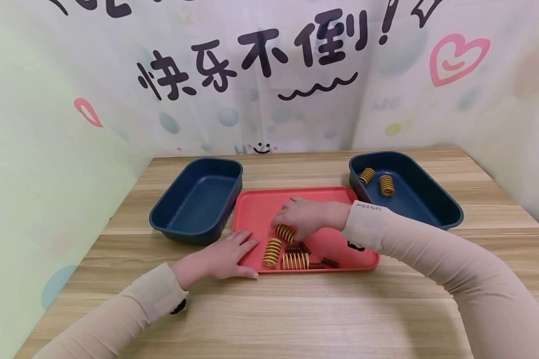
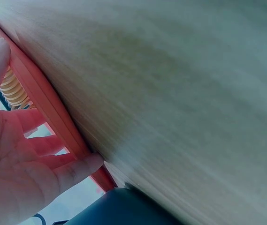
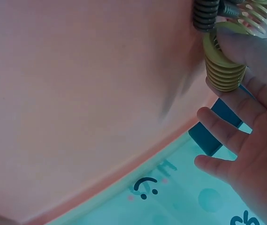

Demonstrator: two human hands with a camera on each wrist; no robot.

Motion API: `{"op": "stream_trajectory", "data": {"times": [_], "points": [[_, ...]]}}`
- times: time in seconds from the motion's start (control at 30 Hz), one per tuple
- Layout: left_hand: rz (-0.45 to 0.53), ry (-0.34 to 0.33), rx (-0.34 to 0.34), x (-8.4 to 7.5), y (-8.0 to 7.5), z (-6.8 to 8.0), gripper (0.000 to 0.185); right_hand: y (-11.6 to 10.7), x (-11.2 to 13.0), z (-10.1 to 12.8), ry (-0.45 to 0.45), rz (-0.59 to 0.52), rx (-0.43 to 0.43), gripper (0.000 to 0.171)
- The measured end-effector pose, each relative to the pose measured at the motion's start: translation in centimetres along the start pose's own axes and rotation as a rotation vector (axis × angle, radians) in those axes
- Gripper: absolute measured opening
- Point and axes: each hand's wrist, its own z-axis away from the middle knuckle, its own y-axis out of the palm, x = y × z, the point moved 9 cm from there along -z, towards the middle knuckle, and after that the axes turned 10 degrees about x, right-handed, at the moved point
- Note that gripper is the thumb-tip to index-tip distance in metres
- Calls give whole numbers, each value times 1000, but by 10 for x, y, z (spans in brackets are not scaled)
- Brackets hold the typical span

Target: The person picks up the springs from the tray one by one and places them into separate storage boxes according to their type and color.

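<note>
My right hand (image 1: 306, 217) pinches a large yellow spring (image 3: 225, 70) between thumb and index finger, over the red tray (image 1: 256, 202). In the right wrist view the other fingers spread apart from the spring. On the tray by this hand lie two more large yellow springs, one upright-looking spring (image 1: 272, 252) and one sideways spring (image 1: 295, 261), with several small dark springs (image 1: 330, 262) around them. My left hand (image 1: 229, 255) rests on the tray's left front corner, fingers extended. In the left wrist view its thumb and a finger touch the tray's rim (image 2: 44, 93).
A dark blue bin (image 1: 197, 199) stands left of the tray. Another dark blue bin (image 1: 413, 192) at the right contains two yellow springs (image 1: 387, 185), partly hidden by my right sleeve (image 1: 413, 239). A printed cloth (image 1: 260, 114) hangs behind the wooden table (image 1: 296, 314).
</note>
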Motion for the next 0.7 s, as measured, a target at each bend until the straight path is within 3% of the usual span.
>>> {"op": "stream_trajectory", "data": {"times": [0.7], "points": [[14,-16,7,1,0,0,83,-20,-12,19,14,-5,-33,47]]}}
